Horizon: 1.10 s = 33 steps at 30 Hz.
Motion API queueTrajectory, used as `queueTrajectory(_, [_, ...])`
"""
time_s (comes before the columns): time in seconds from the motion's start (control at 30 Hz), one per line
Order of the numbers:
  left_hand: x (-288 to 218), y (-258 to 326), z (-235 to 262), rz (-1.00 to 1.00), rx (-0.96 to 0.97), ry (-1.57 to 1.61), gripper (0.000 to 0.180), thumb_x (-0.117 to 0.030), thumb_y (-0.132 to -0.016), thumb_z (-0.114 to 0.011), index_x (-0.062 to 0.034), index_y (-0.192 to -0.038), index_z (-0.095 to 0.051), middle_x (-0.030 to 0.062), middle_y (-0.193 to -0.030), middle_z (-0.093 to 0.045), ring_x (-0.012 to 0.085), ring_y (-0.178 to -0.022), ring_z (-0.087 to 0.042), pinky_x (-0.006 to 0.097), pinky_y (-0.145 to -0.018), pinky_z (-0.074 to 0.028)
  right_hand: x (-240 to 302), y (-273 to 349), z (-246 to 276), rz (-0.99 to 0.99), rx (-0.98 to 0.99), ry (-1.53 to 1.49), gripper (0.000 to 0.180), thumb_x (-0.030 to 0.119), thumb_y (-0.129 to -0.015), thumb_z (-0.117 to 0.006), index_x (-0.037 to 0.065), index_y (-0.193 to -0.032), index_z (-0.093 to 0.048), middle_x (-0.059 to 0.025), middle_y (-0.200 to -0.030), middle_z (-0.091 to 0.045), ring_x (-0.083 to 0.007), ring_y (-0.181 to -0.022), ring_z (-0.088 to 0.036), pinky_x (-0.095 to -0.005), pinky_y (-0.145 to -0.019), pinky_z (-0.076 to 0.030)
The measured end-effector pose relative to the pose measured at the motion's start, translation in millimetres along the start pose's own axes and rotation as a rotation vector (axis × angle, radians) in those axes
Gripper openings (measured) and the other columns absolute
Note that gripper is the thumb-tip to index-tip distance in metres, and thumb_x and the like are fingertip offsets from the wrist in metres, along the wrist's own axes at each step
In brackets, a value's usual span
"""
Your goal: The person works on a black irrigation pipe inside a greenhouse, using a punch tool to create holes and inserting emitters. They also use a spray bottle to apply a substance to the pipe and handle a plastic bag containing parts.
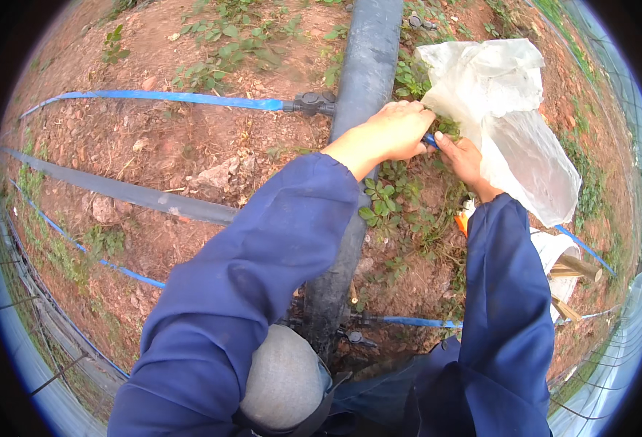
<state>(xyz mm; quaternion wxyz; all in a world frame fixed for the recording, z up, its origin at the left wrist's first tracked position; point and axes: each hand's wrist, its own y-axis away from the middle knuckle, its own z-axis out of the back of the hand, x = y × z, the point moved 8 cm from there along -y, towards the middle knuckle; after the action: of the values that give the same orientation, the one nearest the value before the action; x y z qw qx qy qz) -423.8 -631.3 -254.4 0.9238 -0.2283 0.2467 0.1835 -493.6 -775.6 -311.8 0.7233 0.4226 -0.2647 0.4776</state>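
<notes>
My left hand point(399, 131) is just right of a thick black pipe point(368, 62), its fingers curled closed. A short blue piece of hose point(430, 140) shows between it and my right hand point(464, 162). My right thumb and fingers pinch this blue hose; its other end disappears inside my left hand. Whether a fitting is also in my left hand is hidden. A crumpled clear plastic bag point(499, 80) lies right beside my right hand. Green weeds point(383, 200) grow below the hands, against the pipe.
Left of the pipe, a blue flat hose point(175, 96) joins a black valve fitting point(313, 103). A flat dark hose point(128, 191) crosses the reddish soil. Near my knees are another black valve point(357, 338) and blue hose point(423, 321). A white sack point(546, 244) with wooden sticks point(579, 267) lies right.
</notes>
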Motion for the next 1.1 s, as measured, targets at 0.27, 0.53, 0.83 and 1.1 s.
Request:
queueTrajectory(0.27, [2, -1, -6, 0.061, 0.121, -0.001, 0.026, -0.021, -0.087, -0.071, -0.0008, -0.104, -0.069, 0.0198, -0.106, -0.069, 0.038, -0.103, -0.068, 0.048, -0.09, -0.053, -3, -1, 0, -0.051, 0.004, 0.014, 0.051, 0.056, -0.101, -0.055, 0.009, -0.09, -0.073, 0.0084, -0.054, -0.035, -0.0059, -0.047, -0.029, -0.0276, -0.047, -0.021])
queueTrajectory(0.53, [3, -1, -7, 0.039, 0.13, -0.006, 0.038, -0.034, -0.085, -0.076, -0.0024, -0.103, -0.065, 0.0184, -0.108, -0.065, 0.0382, -0.106, -0.064, 0.047, -0.091, -0.051, -1, 0, -2, -0.083, 0.057, -0.048, 0.05, 0.055, -0.101, -0.056, 0.009, -0.088, -0.071, 0.0089, -0.054, -0.034, -0.0058, -0.047, -0.028, -0.0271, -0.047, -0.021])
queueTrajectory(0.83, [3, -2, -9, 0.05, 0.224, -0.069, 0.036, -0.031, -0.085, -0.077, -0.002, -0.102, -0.064, 0.0182, -0.106, -0.066, 0.0381, -0.105, -0.065, 0.047, -0.089, -0.053, 1, 4, -4, -0.128, 0.07, -0.051, 0.049, 0.054, -0.102, -0.055, 0.009, -0.089, -0.069, 0.0093, -0.055, -0.034, -0.0062, -0.047, -0.028, -0.0272, -0.047, -0.021])
queueTrajectory(1.1, [3, -2, -8, 0.063, 0.213, -0.08, 0.035, -0.024, -0.08, -0.079, -0.0025, -0.103, -0.063, 0.0166, -0.105, -0.067, 0.0368, -0.103, -0.066, 0.046, -0.087, -0.054, -1, 1, -5, -0.118, 0.116, -0.078, 0.049, 0.055, -0.102, -0.054, 0.009, -0.088, -0.068, 0.0095, -0.055, -0.033, -0.0062, -0.048, -0.026, -0.0272, -0.047, -0.02])
